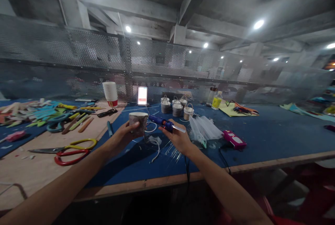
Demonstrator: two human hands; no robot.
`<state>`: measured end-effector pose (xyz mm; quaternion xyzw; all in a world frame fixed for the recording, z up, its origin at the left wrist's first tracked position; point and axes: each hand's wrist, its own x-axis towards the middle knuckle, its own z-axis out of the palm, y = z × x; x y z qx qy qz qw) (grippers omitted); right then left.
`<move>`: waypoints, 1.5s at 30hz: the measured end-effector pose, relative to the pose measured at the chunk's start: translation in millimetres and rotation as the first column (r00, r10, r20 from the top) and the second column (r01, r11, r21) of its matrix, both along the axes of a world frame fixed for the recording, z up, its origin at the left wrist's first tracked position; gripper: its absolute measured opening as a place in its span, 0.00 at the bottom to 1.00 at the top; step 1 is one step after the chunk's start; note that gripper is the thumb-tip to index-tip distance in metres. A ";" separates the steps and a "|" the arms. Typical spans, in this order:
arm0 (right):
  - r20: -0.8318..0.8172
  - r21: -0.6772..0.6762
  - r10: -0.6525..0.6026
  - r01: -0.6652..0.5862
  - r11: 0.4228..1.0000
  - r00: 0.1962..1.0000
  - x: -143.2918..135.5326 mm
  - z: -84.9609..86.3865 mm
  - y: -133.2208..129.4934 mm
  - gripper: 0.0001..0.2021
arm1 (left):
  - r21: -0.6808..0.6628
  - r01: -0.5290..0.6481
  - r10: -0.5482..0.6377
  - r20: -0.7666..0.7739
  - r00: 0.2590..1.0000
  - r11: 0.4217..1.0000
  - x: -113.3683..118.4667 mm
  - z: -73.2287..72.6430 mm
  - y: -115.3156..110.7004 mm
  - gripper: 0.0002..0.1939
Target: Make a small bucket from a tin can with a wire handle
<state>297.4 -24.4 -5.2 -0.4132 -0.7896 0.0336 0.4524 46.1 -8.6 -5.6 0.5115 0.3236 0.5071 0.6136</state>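
Note:
My left hand (122,137) is wrapped round a grey-brown covered cup (138,123), its pale rim facing up. In my right hand (179,139) is a blue glue gun (163,122), a clear glue stick jutting from its rear. The gun's nozzle is close to the right side of the cup; whether they touch I cannot tell. Behind the hands stand several small wrapped cups with handles (177,108). White cord (157,151) and thin clear sticks (174,151) lie on the blue mat between my forearms.
Red and yellow scissors (72,153) lie at left, with markers and craft sticks (39,111) beyond. A paper cup stack (110,93) stands behind. To the right are a plastic bag (205,128), a magenta device (234,139), a yellow bottle (217,100) and coloured paper (230,109).

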 end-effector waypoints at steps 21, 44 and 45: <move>0.149 -0.058 -0.207 0.217 0.974 0.967 5.7 -1.2 5.0 0.15 | -0.045 -0.037 0.039 0.049 0.998 0.998 -0.2 5.0 -3.1 0.21; -0.128 -0.453 0.113 -0.159 0.877 0.985 -30.2 0.4 32.1 0.19 | 0.080 -0.067 0.065 0.023 0.998 0.995 2.7 0.8 -2.3 0.25; -0.228 -0.484 0.166 -0.260 0.835 0.959 -39.7 1.0 33.3 0.22 | 0.096 -0.063 0.061 0.027 0.998 0.993 3.0 0.9 -2.8 0.25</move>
